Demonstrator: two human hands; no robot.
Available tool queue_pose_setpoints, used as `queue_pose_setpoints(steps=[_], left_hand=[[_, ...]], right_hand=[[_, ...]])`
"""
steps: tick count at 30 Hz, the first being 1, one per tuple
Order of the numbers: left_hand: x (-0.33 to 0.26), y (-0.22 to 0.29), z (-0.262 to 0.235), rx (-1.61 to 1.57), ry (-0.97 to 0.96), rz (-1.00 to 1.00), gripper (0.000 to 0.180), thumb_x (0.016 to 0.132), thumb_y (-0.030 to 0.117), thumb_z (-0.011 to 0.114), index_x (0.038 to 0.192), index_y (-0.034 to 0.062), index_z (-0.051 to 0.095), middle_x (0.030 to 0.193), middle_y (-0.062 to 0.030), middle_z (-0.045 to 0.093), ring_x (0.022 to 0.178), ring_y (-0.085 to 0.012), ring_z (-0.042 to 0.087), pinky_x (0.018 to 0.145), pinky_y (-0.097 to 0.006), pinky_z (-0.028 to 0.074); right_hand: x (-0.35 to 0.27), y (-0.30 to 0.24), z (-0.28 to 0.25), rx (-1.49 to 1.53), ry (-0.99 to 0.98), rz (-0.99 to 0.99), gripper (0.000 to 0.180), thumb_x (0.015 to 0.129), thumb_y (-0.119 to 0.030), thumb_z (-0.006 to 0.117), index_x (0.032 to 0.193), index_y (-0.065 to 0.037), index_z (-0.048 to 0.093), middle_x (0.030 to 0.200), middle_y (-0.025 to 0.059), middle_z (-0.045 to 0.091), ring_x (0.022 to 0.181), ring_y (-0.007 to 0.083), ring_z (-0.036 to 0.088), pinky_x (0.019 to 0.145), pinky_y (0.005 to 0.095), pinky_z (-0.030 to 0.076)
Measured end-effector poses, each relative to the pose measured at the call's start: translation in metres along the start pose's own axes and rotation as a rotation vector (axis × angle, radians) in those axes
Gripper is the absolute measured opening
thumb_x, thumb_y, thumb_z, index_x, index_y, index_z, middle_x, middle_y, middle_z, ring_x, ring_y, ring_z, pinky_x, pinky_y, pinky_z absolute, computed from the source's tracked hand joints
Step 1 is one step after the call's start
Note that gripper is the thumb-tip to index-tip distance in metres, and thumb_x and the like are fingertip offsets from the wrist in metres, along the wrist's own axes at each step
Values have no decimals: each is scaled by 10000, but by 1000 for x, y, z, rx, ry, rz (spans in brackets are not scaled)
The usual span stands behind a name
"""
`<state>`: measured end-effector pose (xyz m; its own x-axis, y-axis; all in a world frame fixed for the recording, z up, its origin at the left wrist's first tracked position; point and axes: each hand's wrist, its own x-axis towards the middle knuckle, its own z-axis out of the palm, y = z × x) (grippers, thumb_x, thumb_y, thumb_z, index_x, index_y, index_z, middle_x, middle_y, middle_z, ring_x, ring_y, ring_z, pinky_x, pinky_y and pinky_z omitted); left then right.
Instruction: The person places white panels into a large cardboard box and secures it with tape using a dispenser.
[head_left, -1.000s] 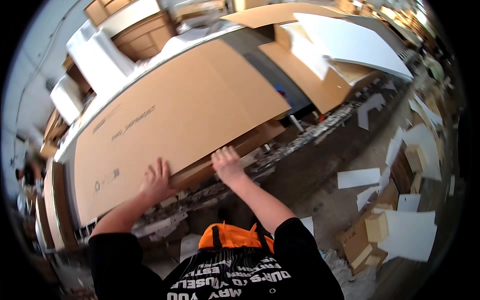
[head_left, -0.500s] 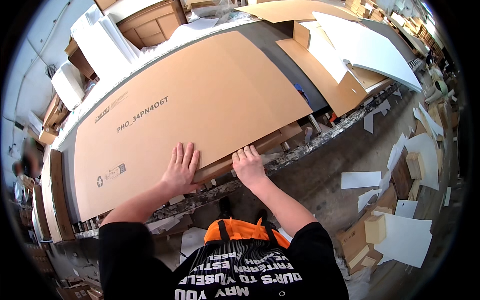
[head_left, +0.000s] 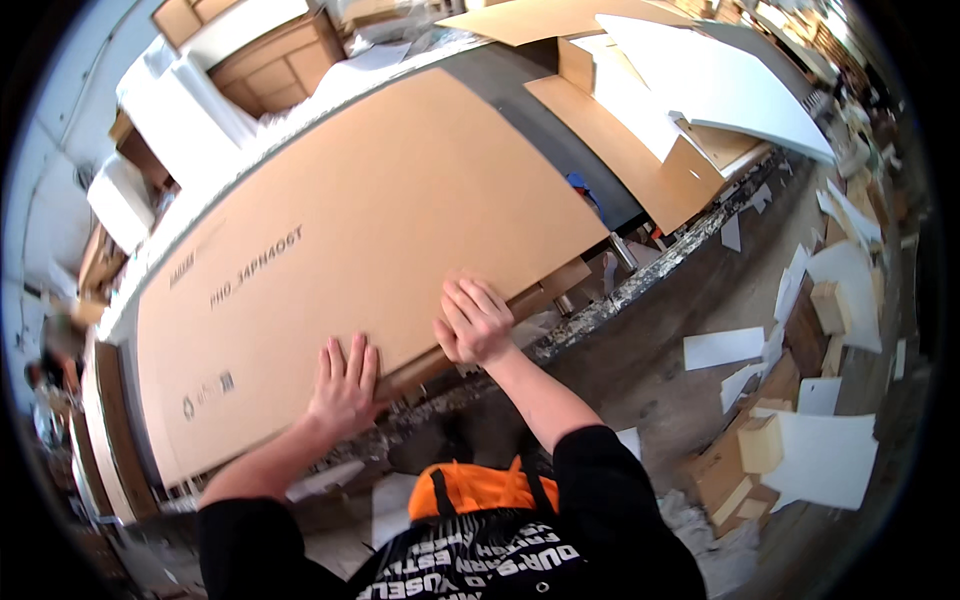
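Note:
A large brown cardboard sheet (head_left: 400,190) with dark print lies across a roller conveyor in front of me. Beneath its near edge a lower strip of cardboard (head_left: 560,283) sticks out. My left hand (head_left: 345,388) rests flat on the sheet by that near edge, fingers stretched out and slightly apart. To its right, my right hand (head_left: 476,322) is on the sheet just inside the edge, with its fingers curled in and knuckles up. Nothing shows in its grip, and slight blur softens its outline.
Rightward on the conveyor (head_left: 630,245) is an open carton (head_left: 690,190) with white foam sheets (head_left: 720,90). Cardboard pieces (head_left: 105,430) stand upright at the left end. White foam blocks (head_left: 180,110) are behind. Foam and cardboard scraps (head_left: 725,348) litter the floor at right.
My right hand has left the sheet's near edge and moved left onto its top, fingers curling. My left hand stays flat, appearing lower and further left as the whole view shifts.

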<state>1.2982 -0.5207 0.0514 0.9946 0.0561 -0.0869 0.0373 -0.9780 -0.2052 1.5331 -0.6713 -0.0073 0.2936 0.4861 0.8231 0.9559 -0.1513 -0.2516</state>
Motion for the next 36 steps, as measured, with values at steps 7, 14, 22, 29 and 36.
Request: queue_pose_setpoints(steps=[7,14,22,29,36], left_hand=[[67,-112,-15,-689,233,-79,274,761,253,836,942,80,724,813,-82,737,727,-236,731,685,-356,595],[241,-385,118,-194,317,-789,702,991,506,484,1421,-48,454,1354,-296,552,1274,-444,519,1060,-433,424],[326,-567,177,-901,82,-764,733,985,621,405,1383,20,533,1313,-175,605,1201,-296,554,1040,-377,408],[313,-557,180,-650,46,-773,759,980,628,362,1391,4,497,1347,-247,556,1218,-374,539,1043,-441,401],[286,-326,107,-420,204,-401,606,965,291,560,1472,3,398,1516,-246,385,1388,-418,392,1175,-454,306]], right_hand=[[-4,-7,2,53,55,109,310,861,-224,556,893,32,729,1027,185,728,1016,325,689,972,432,510],[-9,-19,4,55,-3,208,364,879,-209,459,833,28,731,974,170,745,1015,305,705,967,428,522],[-10,-28,9,78,-20,225,333,869,-193,510,833,63,720,962,182,742,1008,298,710,965,419,535],[-15,-33,11,34,38,228,390,941,-217,471,812,48,726,930,164,745,932,274,717,904,397,568],[-23,-45,19,53,106,306,358,919,-201,502,796,58,716,921,158,745,942,275,717,910,409,574]])
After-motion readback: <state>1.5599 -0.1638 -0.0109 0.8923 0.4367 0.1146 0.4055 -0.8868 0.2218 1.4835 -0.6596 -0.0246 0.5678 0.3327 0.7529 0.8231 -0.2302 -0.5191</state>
